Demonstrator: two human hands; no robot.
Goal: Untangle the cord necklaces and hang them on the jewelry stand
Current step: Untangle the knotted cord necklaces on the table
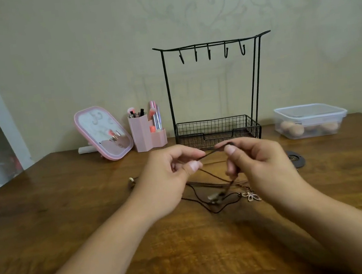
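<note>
both hands, left hand [169,179] and right hand [255,164], are pinching one cord [209,153] taut; pulling harder is likely tightening the tangle [215,195] below.

Dim warm light, soft shadows, slight blur overall, wide-angle bending at edges.
</note>
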